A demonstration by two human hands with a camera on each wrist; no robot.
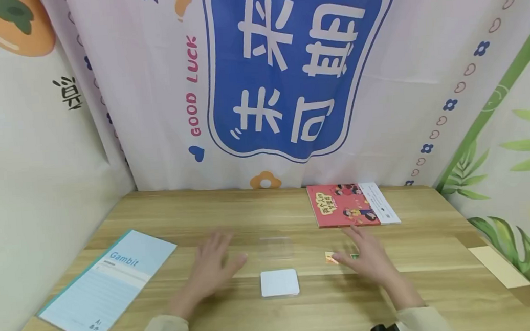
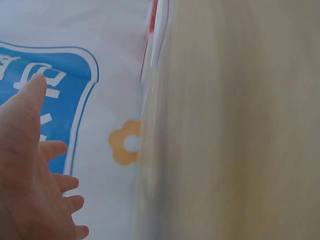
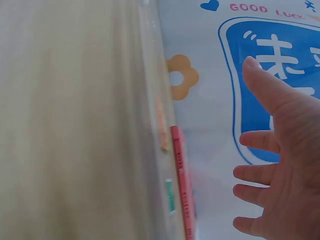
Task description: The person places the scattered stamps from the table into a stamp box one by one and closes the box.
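The white card (image 1: 280, 282) lies between the left hand (image 1: 211, 271) and the right hand (image 1: 368, 255), nearer the left, long side running sideways. Both hands have spread fingers and hold nothing.

i see a clear, smooth plastic piece (image 1: 276, 249) between left hand (image 1: 211, 272) and right hand (image 1: 367, 258), wood-grain table (image 1: 238, 316) beneath, paper booklet (image 1: 352, 205) and creased cloth (image 1: 163, 157) beyond.
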